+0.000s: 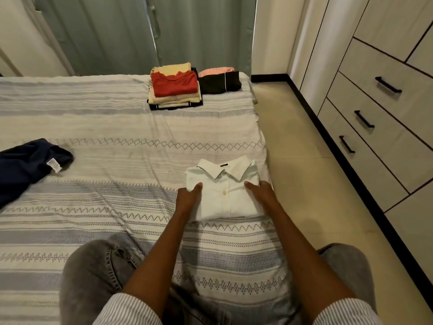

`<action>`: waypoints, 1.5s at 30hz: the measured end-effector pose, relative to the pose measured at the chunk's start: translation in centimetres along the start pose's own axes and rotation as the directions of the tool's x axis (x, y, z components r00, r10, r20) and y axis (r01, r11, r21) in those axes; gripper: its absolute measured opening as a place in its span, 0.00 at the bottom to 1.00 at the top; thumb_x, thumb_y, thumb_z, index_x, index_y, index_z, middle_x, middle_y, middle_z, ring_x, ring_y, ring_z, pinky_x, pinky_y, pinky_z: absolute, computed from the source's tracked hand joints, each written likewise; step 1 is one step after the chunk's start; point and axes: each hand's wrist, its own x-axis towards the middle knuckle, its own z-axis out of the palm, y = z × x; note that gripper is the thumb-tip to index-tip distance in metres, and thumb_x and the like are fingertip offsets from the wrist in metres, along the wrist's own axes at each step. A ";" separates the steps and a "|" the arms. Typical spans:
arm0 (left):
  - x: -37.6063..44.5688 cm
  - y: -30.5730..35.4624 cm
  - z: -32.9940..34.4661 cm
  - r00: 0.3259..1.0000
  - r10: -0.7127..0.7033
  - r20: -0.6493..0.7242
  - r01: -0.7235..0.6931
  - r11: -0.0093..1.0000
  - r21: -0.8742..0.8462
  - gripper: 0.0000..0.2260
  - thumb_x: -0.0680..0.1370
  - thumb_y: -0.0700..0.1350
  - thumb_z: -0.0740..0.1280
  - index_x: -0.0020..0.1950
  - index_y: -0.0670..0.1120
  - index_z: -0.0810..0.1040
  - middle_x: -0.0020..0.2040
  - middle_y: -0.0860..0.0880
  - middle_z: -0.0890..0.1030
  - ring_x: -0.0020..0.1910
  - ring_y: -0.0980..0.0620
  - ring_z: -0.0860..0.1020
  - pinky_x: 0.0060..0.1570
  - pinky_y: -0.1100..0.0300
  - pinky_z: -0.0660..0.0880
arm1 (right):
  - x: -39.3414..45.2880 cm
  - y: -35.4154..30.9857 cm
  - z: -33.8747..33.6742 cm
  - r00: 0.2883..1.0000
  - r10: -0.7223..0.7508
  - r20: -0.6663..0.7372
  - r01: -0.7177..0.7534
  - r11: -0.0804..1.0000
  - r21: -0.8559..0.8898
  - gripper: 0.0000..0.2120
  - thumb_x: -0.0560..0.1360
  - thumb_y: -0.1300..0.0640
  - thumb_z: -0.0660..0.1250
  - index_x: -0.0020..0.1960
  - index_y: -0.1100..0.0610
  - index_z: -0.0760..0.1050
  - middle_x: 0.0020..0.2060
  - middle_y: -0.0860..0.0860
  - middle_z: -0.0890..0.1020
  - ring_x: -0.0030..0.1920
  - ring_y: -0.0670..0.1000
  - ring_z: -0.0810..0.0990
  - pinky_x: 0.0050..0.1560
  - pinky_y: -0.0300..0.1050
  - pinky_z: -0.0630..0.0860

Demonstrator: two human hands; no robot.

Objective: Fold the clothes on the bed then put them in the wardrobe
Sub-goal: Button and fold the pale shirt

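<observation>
A folded white collared shirt (225, 191) lies near the right edge of the bed (105, 127). My left hand (188, 198) grips its left side, thumb on top and fingers tucked under the edge. My right hand (260, 192) grips its right side the same way. At the bed's far end sits a stack of folded clothes (174, 89) with a red top uppermost, and beside it a folded black garment (220, 82) with a pink one behind. An unfolded navy garment (25, 166) lies at the bed's left.
The wardrobe (379, 95) with black-handled drawers runs along the right wall, across a strip of beige floor (295, 141). Grey-green curtains (145, 31) hang behind the bed. My knees in grey jeans rest on the bed's near part.
</observation>
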 end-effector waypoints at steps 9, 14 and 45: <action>1.3 2.1 -0.5 0.989 0.026 0.143 0.000 0.984 -0.179 0.22 0.72 0.45 0.71 0.63 0.41 0.72 0.55 0.40 0.81 0.50 0.43 0.81 0.42 0.51 0.79 | 1.2 -2.3 -0.5 0.980 -0.082 0.179 0.051 0.984 0.173 0.20 0.80 0.54 0.66 0.70 0.58 0.71 0.62 0.55 0.80 0.55 0.53 0.81 0.48 0.44 0.77; 3.5 6.5 0.5 0.989 0.135 0.059 -0.105 0.924 -0.368 0.14 0.76 0.41 0.67 0.61 0.44 0.74 0.54 0.42 0.82 0.51 0.43 0.82 0.43 0.50 0.81 | 3.7 -6.5 -0.4 0.958 -0.287 -0.002 0.280 0.934 0.221 0.18 0.80 0.61 0.63 0.70 0.56 0.72 0.55 0.47 0.80 0.53 0.47 0.79 0.46 0.35 0.74; 53.8 21.8 18.8 0.789 0.603 -0.117 -0.561 0.785 0.261 0.23 0.84 0.54 0.56 0.78 0.48 0.63 0.79 0.50 0.59 0.77 0.55 0.57 0.74 0.60 0.56 | 59.5 -23.8 6.4 0.935 -0.337 -0.115 0.324 0.939 -0.118 0.29 0.74 0.40 0.63 0.72 0.49 0.70 0.62 0.51 0.80 0.60 0.56 0.78 0.60 0.53 0.76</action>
